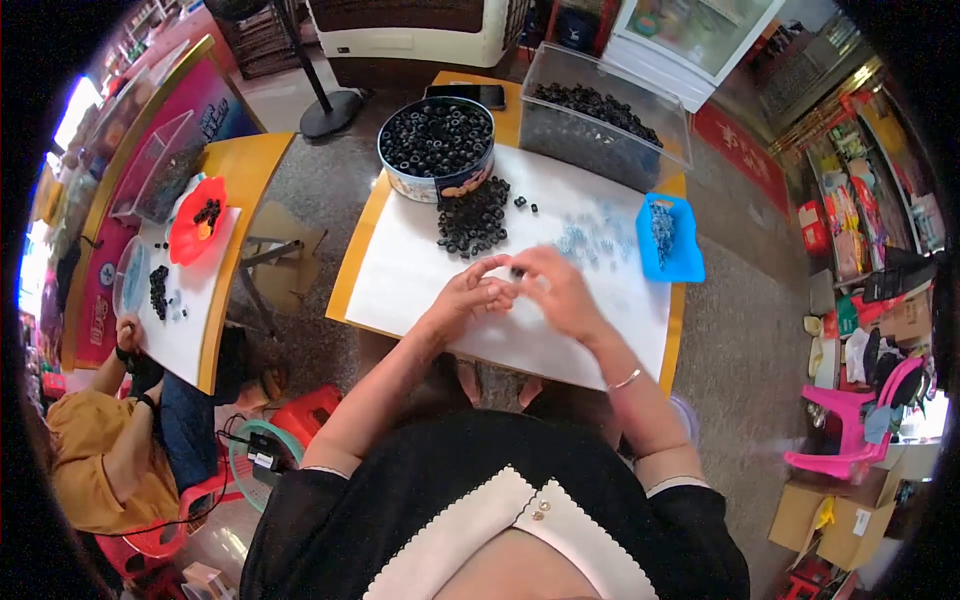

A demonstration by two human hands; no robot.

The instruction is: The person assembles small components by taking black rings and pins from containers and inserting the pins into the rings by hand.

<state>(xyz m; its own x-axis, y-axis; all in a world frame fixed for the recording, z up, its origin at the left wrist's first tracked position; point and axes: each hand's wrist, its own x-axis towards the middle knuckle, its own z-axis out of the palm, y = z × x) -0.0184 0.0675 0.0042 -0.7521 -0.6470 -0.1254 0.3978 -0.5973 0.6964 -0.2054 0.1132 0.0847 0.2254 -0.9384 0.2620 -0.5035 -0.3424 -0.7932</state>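
Both my hands meet above the white sheet (pixel 395 285) on the table. My left hand (pixel 470 298) has its fingers curled and pinched together; what they hold, if anything, is hidden. In the fingertips of my right hand (pixel 562 295) is a small black part (pixel 516 272), right by the left fingertips. Just beyond lies a loose pile of small black ring-like parts (pixel 472 222). To its right, small clear-blue pieces (pixel 595 238) are scattered. A round tin (pixel 410 187) full of black parts stands behind the pile, and a blue tray (pixel 685 250) holds more clear-blue pieces.
A clear plastic bin (pixel 600 150) of black parts stands at the far right, a phone (pixel 468 95) at the far edge. At left, a person in a mustard top (pixel 95 470) sits by another table (pixel 245 175) with a red dish (pixel 183 240). A pink chair (pixel 850 425) stands right.
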